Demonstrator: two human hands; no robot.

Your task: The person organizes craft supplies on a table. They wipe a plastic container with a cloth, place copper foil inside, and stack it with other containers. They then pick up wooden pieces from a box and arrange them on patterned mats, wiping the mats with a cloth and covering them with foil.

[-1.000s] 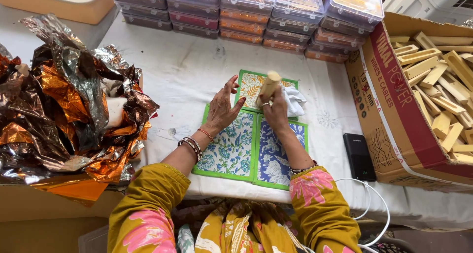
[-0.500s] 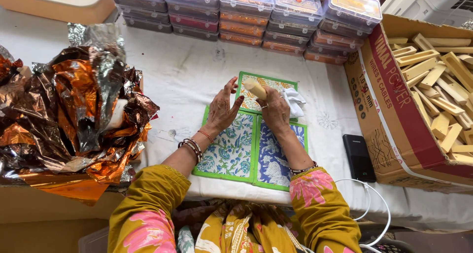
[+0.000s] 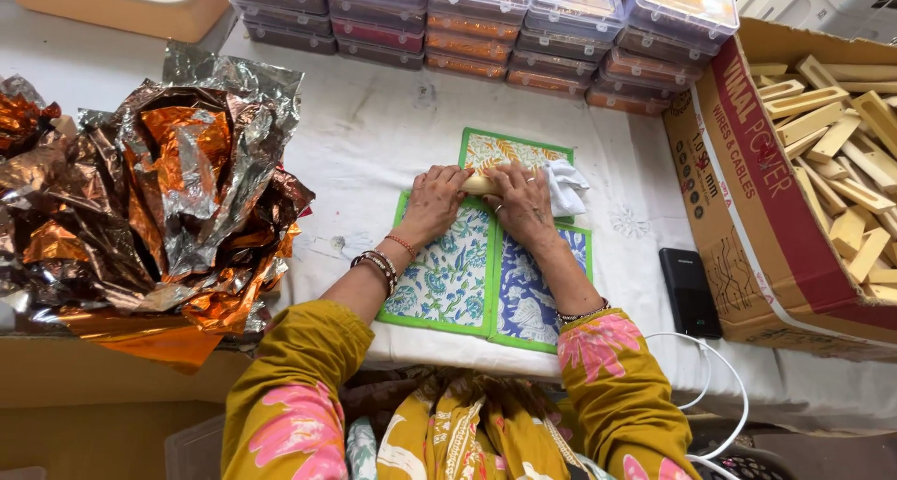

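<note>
Soap-like pale yellow bar [image 3: 479, 183] lies between our two hands at the middle of the table, resting on the upper edge of the patterned paper sheets [image 3: 486, 274]. From the head camera, the only view we have, our left hand [image 3: 434, 200] presses palm-down on the left end of the bar, fingers curled over it. Our right hand [image 3: 521, 200] covers the right end in the same way, so both hands are closed on the bar and only a short stretch of it shows between them. We think the bar is a small block, but most of it is hidden under the fingers.

The paper sheets have bright green borders; two with blue and white floral print lie side by side under our wrists, and a third with orange leaf print [image 3: 514, 150] sits above them. A crumpled white cloth [image 3: 566, 186] lies just beside our right hand. The sheets rest on a white tablecloth [image 3: 374, 134].

To our left sits a large heap of crinkled orange and silver foil [image 3: 149, 200]. Along the far edge stand stacked clear plastic boxes [image 3: 486, 22]. To our right an open cardboard box [image 3: 747, 209] holds many pale wooden-looking blocks [image 3: 841, 153]. A black device [image 3: 690, 293] lies near that box, with a white cable [image 3: 710, 368] below it.
</note>
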